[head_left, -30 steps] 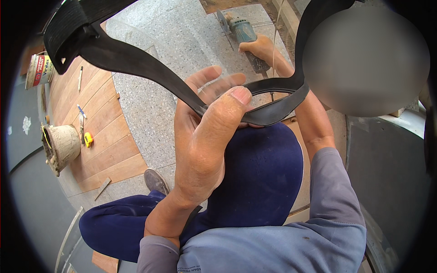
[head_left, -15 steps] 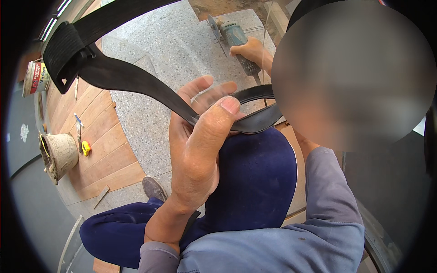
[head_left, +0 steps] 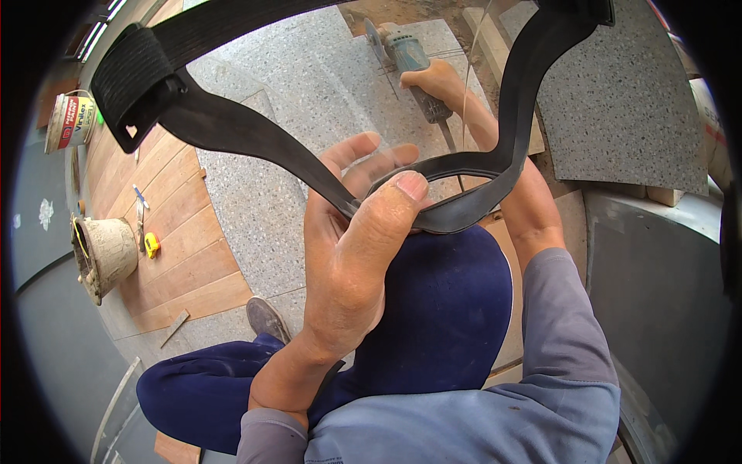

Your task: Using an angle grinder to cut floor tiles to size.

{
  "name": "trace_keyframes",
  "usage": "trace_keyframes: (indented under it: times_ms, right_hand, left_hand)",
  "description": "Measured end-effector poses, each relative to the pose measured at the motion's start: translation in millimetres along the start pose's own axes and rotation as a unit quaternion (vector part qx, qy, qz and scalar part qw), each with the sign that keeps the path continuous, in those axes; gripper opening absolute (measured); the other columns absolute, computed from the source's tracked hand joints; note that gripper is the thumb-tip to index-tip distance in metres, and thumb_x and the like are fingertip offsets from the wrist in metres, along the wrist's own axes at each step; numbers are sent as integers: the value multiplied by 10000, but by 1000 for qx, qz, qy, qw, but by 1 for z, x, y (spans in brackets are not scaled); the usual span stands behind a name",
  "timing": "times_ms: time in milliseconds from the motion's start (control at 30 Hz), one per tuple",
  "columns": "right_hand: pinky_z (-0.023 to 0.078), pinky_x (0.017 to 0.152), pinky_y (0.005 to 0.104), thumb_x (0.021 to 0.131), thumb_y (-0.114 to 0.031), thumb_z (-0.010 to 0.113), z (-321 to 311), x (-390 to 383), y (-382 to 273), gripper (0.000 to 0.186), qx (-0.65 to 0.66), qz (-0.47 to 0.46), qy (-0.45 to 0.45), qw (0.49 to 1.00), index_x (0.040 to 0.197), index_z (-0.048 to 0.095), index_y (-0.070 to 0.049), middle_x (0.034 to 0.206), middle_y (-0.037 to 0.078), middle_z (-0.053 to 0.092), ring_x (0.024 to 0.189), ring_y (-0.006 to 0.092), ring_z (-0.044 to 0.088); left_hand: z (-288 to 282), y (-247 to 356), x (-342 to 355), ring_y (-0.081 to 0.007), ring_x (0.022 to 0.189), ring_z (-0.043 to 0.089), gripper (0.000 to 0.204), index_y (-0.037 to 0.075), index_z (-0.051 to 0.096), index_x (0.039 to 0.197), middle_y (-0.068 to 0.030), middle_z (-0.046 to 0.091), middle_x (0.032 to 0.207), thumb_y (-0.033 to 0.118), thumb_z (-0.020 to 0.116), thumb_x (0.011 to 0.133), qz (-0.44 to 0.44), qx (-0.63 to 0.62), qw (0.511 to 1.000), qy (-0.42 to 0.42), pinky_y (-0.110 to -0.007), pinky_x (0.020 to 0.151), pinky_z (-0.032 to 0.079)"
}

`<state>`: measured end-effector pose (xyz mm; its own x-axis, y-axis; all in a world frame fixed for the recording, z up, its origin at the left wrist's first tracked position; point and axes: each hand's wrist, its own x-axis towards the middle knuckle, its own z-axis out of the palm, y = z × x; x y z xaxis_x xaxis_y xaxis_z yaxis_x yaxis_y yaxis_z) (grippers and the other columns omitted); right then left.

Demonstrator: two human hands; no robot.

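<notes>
Clear safety goggles with a black frame and strap (head_left: 239, 131) are held up in front of me by my left hand (head_left: 344, 263), thumb over the lower rim and fingers behind the see-through lens. Farther forward, my right hand (head_left: 440, 83) grips a teal and dark angle grinder (head_left: 410, 54) by its body. The grinder, its disc at the front, is low over or resting on a speckled grey slab (head_left: 286, 73) marked with dark lines; I cannot tell whether it touches. My bent navy-clad knee (head_left: 433, 325) is below the goggles.
On the left are wooden planks (head_left: 178, 278), a paint pail (head_left: 66, 124), a plaster-caked bucket (head_left: 108, 255), a yellow tape measure (head_left: 152, 245) and a pen (head_left: 141, 197). Another speckled slab (head_left: 618, 124) is at the right, above a grey curved surface (head_left: 657, 294).
The goggles and my left hand have shifted slightly in view, with the same grip. The upper right, blurred earlier, now shows a speckled slab. My right hand stays on the grinder.
</notes>
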<state>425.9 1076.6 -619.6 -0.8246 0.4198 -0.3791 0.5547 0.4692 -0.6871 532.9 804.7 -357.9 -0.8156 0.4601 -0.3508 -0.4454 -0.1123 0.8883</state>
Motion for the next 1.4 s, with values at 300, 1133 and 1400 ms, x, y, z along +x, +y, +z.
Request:
trace_keyframes:
  times_ms: [300,1133,1400]
  right_hand:
    - [511,666,341,640,-346,786,-5,9,-10,448,-9,1,-6,1000,878,730,30,826,143,703,711,239,661]
    - [491,603,341,624,-333,786,-5,37,-21,480,8,-15,-6,1000,879,715,67,788,142,678,661,232,639]
    - [484,590,355,614,-348,786,-4,37,-27,494,18,-25,7,1000,873,717,67,787,147,675,660,241,633]
  left_hand:
    - [1,0,2,-330,1060,693,746,-125,309,1391,-344,528,1274,353,623,911,-8,-8,1000,5,-391,866,620]
    - [2,1,4,-254,1107,630,782,-162,264,1423,-332,494,1307,294,675,938,-31,-54,998,-4,-328,959,524]
    - [4,-3,7,-330,1058,698,770,-138,297,1397,-342,529,1269,360,623,909,-4,3,1000,13,-386,864,619]
